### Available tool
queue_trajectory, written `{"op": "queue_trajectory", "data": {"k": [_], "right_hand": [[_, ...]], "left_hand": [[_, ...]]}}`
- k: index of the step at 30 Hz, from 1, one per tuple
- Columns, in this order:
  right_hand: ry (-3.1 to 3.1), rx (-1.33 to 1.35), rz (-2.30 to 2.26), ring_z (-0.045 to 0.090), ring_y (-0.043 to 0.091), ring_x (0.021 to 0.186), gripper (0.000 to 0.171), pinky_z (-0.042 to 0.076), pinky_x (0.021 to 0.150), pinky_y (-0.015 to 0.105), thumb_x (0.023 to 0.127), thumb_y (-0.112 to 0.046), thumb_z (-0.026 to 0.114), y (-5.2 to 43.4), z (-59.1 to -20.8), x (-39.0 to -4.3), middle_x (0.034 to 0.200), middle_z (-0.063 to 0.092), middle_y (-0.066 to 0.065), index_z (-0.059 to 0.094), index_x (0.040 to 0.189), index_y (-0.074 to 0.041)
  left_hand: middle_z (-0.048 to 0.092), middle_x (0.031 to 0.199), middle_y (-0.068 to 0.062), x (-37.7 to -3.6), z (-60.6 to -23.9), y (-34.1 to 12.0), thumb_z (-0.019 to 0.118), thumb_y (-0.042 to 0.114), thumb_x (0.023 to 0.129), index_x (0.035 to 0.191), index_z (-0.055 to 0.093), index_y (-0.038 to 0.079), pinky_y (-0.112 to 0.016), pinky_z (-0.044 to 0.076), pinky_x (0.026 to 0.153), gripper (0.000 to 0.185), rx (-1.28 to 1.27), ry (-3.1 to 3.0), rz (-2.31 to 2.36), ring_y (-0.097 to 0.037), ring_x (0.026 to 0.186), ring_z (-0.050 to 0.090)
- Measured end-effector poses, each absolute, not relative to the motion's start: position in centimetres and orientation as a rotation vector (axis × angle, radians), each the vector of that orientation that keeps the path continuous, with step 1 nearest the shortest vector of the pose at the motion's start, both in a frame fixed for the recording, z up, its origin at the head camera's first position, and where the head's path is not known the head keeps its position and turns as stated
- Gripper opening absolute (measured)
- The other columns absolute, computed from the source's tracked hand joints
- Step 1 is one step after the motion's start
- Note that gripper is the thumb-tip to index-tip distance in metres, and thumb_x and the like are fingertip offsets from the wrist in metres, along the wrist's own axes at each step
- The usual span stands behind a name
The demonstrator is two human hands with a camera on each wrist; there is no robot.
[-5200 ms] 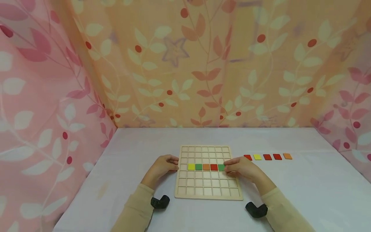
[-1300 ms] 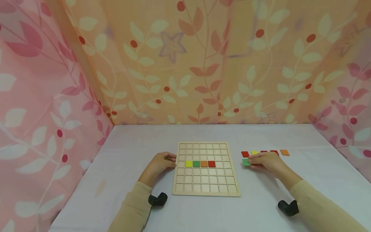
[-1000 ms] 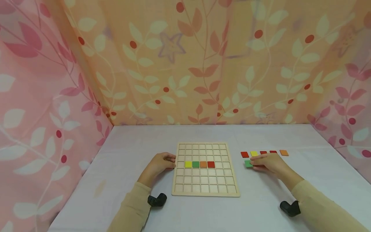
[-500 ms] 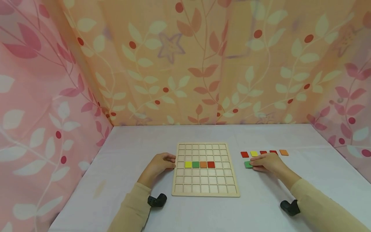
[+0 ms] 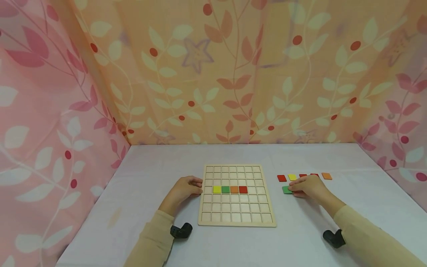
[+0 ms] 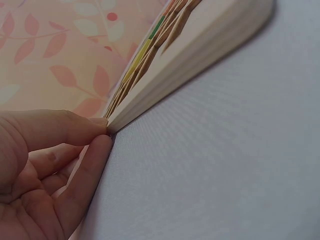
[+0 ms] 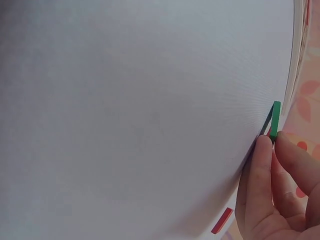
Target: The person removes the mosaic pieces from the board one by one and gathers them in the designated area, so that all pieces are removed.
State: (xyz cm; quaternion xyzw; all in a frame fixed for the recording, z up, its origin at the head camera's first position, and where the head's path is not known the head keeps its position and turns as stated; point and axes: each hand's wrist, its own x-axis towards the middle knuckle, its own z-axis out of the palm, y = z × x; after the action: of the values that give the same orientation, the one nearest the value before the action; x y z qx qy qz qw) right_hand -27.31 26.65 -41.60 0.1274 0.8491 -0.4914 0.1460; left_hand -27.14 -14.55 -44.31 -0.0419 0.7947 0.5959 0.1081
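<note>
Right hand [image 5: 308,186] on the table [image 5: 300,237], to the right of the board [image 5: 235,220], fingertips [image 7: 263,146] pinching the green tile [image 5: 285,190]. In the right wrist view, tile [image 7: 274,120] tilted, one edge on the cloth, the other lifted, thumb and finger closed on it. Tile just in front of the row of loose tiles: red tile [image 5: 281,178], yellow tile [image 5: 292,177], then two more red ones (partly hidden behind the hand), and orange tile [image 5: 327,176] at the far end. Green tile apart from the board, near the red and yellow ones.

Left hand [image 5: 182,188] at the left edge of the board, fingers curled, thumb [image 6: 60,127] on top of the rim and a finger [image 6: 85,182] against the side below it, so gripping the edge. Board flat on the table, in the middle.

On the board, one row with four tiles side by side: yellow [image 5: 217,189], green [image 5: 225,189], orange [image 5: 234,189], red [image 5: 243,189]. Other cells bare wood.

Behind and at both sides, curtain [image 5: 233,74] with leaf pattern. Beige sleeves [image 5: 153,241] on both arms, black wrist cameras [image 5: 181,231] near the cuffs.
</note>
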Motion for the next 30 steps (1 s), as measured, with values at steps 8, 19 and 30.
{"op": "queue_trajectory", "data": {"k": [8, 19, 30], "right_hand": [[2.464, 0.407, -1.381, 0.063, 0.009, 0.063, 0.034, 0.055, 0.063, 0.023, 0.076, -0.015, 0.076, 26.5, -41.6, -27.6, 0.081, 0.068, 0.005, 0.067, 0.102, 0.006], [2.479, 0.308, -1.484, 0.064, 0.007, 0.071, 0.040, 0.055, 0.068, 0.023, 0.083, -0.019, 0.070, 25.3, -39.9, -27.0, 0.088, 0.068, 0.001, 0.062, 0.112, 0.007], [2.419, 0.236, -1.515, 0.067, 0.013, 0.072, 0.038, 0.056, 0.070, 0.028, 0.081, -0.017, 0.071, 20.9, -39.8, -27.2, 0.088, 0.071, 0.004, 0.064, 0.112, 0.005]], "left_hand": [[0.062, 0.094, -0.013, -27.1, -44.6, -14.6, 0.068, -0.008, 0.073, 0.108, 0.062, -0.004, -0.028, 0.054, 0.068, 0.036, -0.123, 2.340, 1.767, -0.015, 0.076, 0.059], [0.063, 0.096, -0.010, -27.3, -44.6, -14.7, 0.069, -0.005, 0.076, 0.110, 0.062, 0.000, -0.028, 0.054, 0.071, 0.035, -0.139, 2.355, 1.712, -0.015, 0.081, 0.060], [0.062, 0.094, -0.009, -26.9, -44.0, -14.8, 0.068, -0.003, 0.076, 0.108, 0.062, -0.001, -0.026, 0.054, 0.069, 0.032, -0.074, 2.351, 1.719, -0.014, 0.079, 0.060]]}}
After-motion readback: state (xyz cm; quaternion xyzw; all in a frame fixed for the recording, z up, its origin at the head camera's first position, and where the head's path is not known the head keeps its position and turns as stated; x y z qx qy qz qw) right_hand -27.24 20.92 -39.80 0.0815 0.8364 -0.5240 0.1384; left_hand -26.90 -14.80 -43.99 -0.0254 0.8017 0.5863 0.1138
